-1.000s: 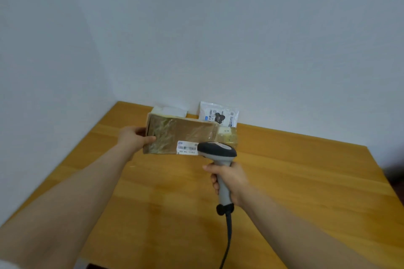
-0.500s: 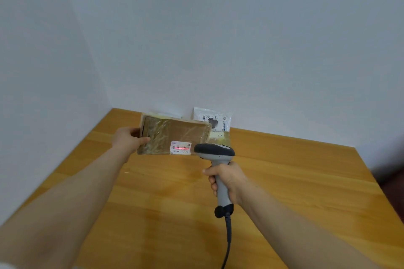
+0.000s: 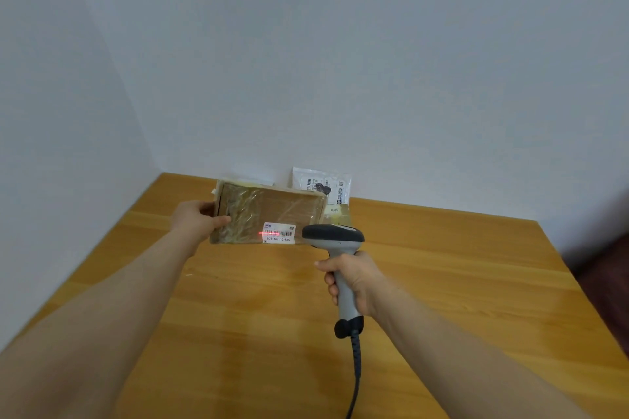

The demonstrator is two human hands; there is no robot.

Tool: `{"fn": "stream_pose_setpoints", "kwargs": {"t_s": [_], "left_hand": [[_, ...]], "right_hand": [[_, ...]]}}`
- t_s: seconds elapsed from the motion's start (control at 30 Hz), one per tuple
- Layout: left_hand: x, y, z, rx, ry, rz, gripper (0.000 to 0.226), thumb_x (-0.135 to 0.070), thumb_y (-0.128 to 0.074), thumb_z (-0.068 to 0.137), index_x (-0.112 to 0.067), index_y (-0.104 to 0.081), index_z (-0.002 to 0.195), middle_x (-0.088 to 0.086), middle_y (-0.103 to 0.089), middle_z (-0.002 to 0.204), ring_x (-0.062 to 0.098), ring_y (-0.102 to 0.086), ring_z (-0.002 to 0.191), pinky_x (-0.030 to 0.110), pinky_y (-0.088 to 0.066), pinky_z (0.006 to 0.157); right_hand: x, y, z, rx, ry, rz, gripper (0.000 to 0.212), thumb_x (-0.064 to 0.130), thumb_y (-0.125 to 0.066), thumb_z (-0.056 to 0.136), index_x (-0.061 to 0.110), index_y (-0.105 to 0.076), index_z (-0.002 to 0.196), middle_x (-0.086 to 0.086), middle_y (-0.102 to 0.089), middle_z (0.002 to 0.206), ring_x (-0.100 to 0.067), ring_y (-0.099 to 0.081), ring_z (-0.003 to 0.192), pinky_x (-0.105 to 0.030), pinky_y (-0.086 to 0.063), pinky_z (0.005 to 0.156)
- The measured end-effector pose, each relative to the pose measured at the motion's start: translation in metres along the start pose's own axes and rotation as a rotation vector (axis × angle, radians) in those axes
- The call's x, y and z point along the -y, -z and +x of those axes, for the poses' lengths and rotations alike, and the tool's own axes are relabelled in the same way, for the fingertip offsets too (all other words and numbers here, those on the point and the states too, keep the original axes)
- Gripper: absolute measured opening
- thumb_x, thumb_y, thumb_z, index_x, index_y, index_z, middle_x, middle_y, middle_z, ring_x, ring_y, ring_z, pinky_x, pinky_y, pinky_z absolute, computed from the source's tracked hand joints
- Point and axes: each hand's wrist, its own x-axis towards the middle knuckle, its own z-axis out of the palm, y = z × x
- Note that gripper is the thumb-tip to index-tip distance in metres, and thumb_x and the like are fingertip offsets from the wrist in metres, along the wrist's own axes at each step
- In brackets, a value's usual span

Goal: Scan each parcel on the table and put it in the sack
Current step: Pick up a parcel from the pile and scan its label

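Head view: we count one taped brown parcel [image 3: 272, 211] gripped by our left hand [image 3: 195, 219], one scanner [image 3: 335, 238] gripped by our right hand [image 3: 354, 277], one white pouch [image 3: 321, 184] against the wall [image 3: 408, 78].

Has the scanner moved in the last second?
Yes, slightly right: the barcode scanner now pokes past the right edge of the white pouch; earlier they lined up.

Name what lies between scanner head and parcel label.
Head view: nothing but the taped face of the parcel separates scanner from label. A red line crosses the label.
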Motion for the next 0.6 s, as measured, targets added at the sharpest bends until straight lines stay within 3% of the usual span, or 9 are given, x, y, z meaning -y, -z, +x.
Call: {"fn": "stream_pose_setpoints", "kwargs": {"t_s": [0.13, 0.27, 0.33, 0.47, 0.6], "left_hand": [[-0.003, -0.003, 0.004, 0.056, 0.01, -0.051, 0.054, -0.01, -0.08, 0.074, -0.003, -0.06, 0.124, 0.012, -0.065, 0.117, 0.029, -0.06, 0.103, 0.045, -0.05, 0.094], [-0.016, -0.02, -0.001, 0.196, 0.073, -0.191, 0.04, -0.003, -0.077, 0.076, -0.001, -0.062, 0.113, 0.015, -0.066, 0.104, 0.023, -0.063, 0.082, 0.034, -0.052, 0.073], [-0.027, -0.034, -0.01, 0.314, 0.103, -0.252, 0.037, -0.003, -0.075, 0.077, 0.001, -0.061, 0.111, 0.014, -0.067, 0.104, 0.021, -0.064, 0.08, 0.033, -0.051, 0.07], [-0.053, -0.077, -0.045, 0.589, 0.109, -0.301, 0.048, -0.005, -0.072, 0.079, -0.012, -0.057, 0.124, 0.008, -0.068, 0.107, 0.025, -0.066, 0.091, 0.039, -0.054, 0.076], [-0.079, -0.127, -0.101, 0.855, 0.066, -0.293, 0.07, -0.008, -0.08, 0.068, -0.03, -0.05, 0.128, 0.006, -0.068, 0.11, 0.027, -0.068, 0.092, 0.04, -0.055, 0.073]], "right_hand": [[-0.002, 0.003, -0.001, -0.017, -0.002, 0.046, 0.019, 0.007, -0.072, 0.083, 0.004, -0.054, 0.078, -0.007, -0.05, 0.052, -0.016, -0.041, 0.039, -0.024, -0.038, 0.045], [-0.004, 0.022, -0.007, -0.11, 0.045, 0.203, 0.017, 0.011, -0.072, 0.085, 0.003, -0.058, 0.089, -0.012, -0.062, 0.063, -0.017, -0.049, 0.043, -0.026, -0.041, 0.045], [-0.009, 0.047, -0.012, -0.212, 0.075, 0.294, 0.015, 0.011, -0.072, 0.086, 0.005, -0.059, 0.089, -0.013, -0.065, 0.07, -0.019, -0.055, 0.05, -0.027, -0.044, 0.048], [-0.027, 0.117, -0.033, -0.442, 0.118, 0.463, 0.017, 0.016, -0.075, 0.084, 0.007, -0.062, 0.089, -0.012, -0.065, 0.079, -0.025, -0.065, 0.071, -0.031, -0.049, 0.057], [-0.046, 0.184, -0.073, -0.524, 0.187, 0.635, 0.03, 0.019, -0.079, 0.08, 0.005, -0.063, 0.1, -0.018, -0.065, 0.093, -0.032, -0.066, 0.082, -0.035, -0.054, 0.059]]}}
